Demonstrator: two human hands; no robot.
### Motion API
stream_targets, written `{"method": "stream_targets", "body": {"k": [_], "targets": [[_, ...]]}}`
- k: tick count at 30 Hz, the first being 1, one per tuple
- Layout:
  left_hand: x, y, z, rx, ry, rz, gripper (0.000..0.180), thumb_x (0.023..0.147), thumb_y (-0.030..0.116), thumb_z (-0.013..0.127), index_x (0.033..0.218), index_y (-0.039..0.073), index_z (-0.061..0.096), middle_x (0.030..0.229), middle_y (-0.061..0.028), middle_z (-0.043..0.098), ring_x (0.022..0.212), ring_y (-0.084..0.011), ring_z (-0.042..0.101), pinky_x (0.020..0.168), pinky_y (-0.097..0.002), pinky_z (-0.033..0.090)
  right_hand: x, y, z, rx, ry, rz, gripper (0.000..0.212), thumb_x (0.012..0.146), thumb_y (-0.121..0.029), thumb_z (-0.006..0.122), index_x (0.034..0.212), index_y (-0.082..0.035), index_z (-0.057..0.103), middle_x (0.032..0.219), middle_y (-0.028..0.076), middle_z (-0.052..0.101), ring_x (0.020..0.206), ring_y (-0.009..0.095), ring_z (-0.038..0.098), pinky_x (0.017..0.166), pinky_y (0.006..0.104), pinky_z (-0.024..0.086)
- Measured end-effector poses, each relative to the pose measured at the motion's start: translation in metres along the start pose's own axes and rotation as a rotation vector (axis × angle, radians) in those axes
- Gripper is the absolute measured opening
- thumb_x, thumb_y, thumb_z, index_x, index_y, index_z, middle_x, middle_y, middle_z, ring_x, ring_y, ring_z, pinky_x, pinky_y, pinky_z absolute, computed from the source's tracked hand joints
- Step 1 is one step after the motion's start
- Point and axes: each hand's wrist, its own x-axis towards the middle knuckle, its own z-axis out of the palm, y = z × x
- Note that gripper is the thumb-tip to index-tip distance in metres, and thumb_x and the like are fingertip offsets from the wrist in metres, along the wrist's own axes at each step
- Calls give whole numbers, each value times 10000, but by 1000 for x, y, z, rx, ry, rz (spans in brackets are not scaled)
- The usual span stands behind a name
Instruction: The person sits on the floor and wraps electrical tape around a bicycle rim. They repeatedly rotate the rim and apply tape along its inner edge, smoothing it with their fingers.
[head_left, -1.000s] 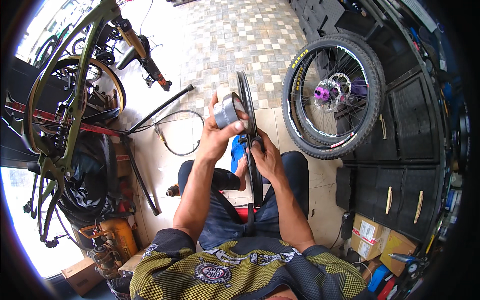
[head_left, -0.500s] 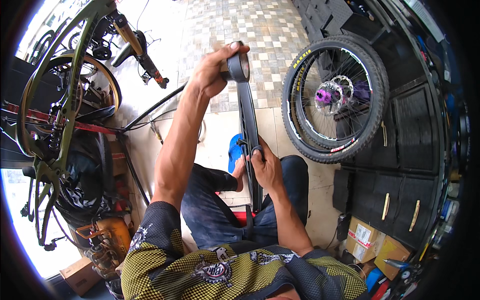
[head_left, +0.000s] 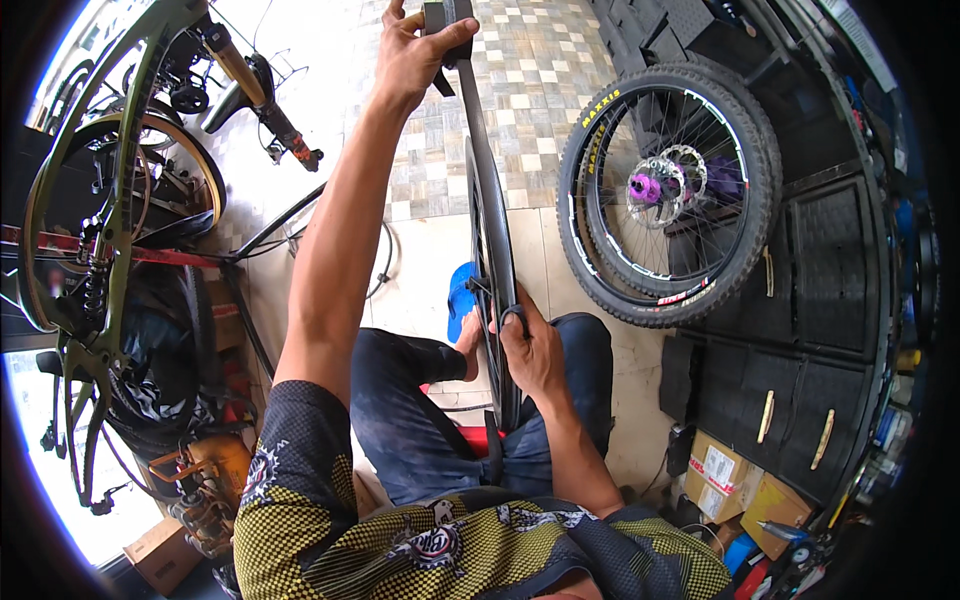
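Note:
A bicycle wheel rim (head_left: pixel 505 270) with spokes stands upright between my knees, seen nearly edge-on. From it a dark strip of tape (head_left: pixel 473 115) runs away from me, straight and taut, to a black tape roll (head_left: pixel 449 22). At the far end my left hand (head_left: pixel 408 58) is closed around that roll, thumb across it. My right hand (head_left: pixel 535 358) grips the right side of the rim. Under its thumb sits a small dark piece, perhaps cloth; I cannot make it out clearly. A loose tape end (head_left: pixel 494 450) hangs at the near end of the rim.
Two tyred wheels (head_left: pixel 665 195) with purple hubs lean against black cabinets (head_left: pixel 810 250) at right. A green bike frame (head_left: pixel 115 240) hangs at left, beside a gold fork (head_left: pixel 240 70). Cardboard boxes (head_left: pixel 715 475) stand at lower right. A blue slipper (head_left: pixel 461 300) is on my foot.
My left hand has moved farther away and slightly left with the tape roll, so a longer strip is stretched out. My right hand stays on the rim.

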Motion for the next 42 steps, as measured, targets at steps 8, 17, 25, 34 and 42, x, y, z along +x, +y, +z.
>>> {"method": "stream_targets", "body": {"k": [8, 17, 25, 34, 42], "targets": [[11, 14, 1, -1087, -381, -653, 298, 1014, 321, 765, 1172, 70, 737, 1034, -73, 749, 949, -228, 739, 909, -484, 641, -2, -4, -5, 84, -28, 28, 621, 1118, -391, 502, 1612, -22, 425, 796, 106, 780, 940, 352, 781, 1215, 446, 381], [35, 34, -4, -996, -647, -444, 387, 1032, 457, 680, 1146, 86, 691, 912, -87, 711, 818, -226, 702, 701, -351, 548, -1, 9, 0, 22, 2, -29, 658, 1123, -458, 484, 1620, -32, 423, 790, 120, 775, 876, 353, 794, 1017, 432, 553], [50, 5, 6, -195, -89, 53, 290, 892, 207, 848, 1110, 17, 825, 1240, -85, 717, 1445, -232, 454, 1104, -429, 487, -1, -12, -9, 113, -35, 38, 655, 1129, -464, 488, 1629, -47, 421, 851, 137, 781, 841, 308, 799, 814, 392, 612], [30, -76, 36, 10, -86, -24, 333, 818, 273, 927, 1096, 106, 852, 1640, -170, 364, 1551, -338, 268, 1219, -497, 427, 0, -2, -7, 115, -18, -12, 645, 1126, -442, 503, 1628, -44, 428, 891, 148, 791, 871, 310, 798, 841, 390, 603], [19, -94, 53, 16, -115, -27, 323, 799, 269, 933, 1067, 108, 851, 1649, -190, 341, 1557, -352, 259, 1211, -511, 432, -1, -4, -9, 78, -20, 22, 620, 1120, -397, 511, 1610, -23, 443, 915, 162, 795, 888, 347, 798, 841, 410, 612]]}}
